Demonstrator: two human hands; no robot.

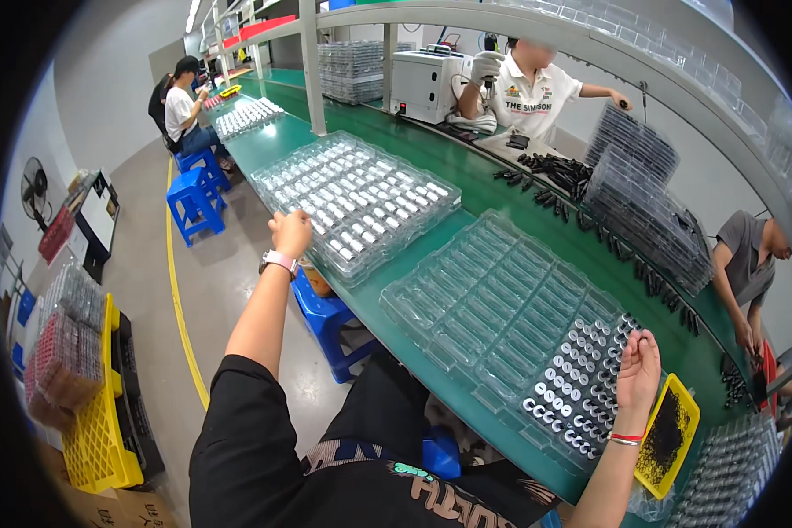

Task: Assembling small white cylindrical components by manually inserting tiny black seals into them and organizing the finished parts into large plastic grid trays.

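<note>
My left hand (pixel 291 234) is curled closed at the near-left edge of a clear plastic tray (pixel 354 271) filled with rows of white cylinders (pixel 361 192). Whatever its fingers hold is hidden. To the right lies a second clear tray (pixel 472 310), its left and middle slots bare. Short cylinders with white tops and dark bodies (pixel 575 363) stand or lean in its right end. Over that end's right edge is my right hand (pixel 640 370), palm up, fingers bent in and fingertips together; anything pinched there is too small to name.
A yellow tray (pixel 695 414) of tiny black pieces (pixel 666 433) lies right of my right hand. Beyond the green table (pixel 414 283), black parts (pixel 559 176) line a conveyor, where a co-worker (pixel 537 92) holds a tool. Blue stools (pixel 330 327) stand below; a metal post (pixel 311 70) rises behind.
</note>
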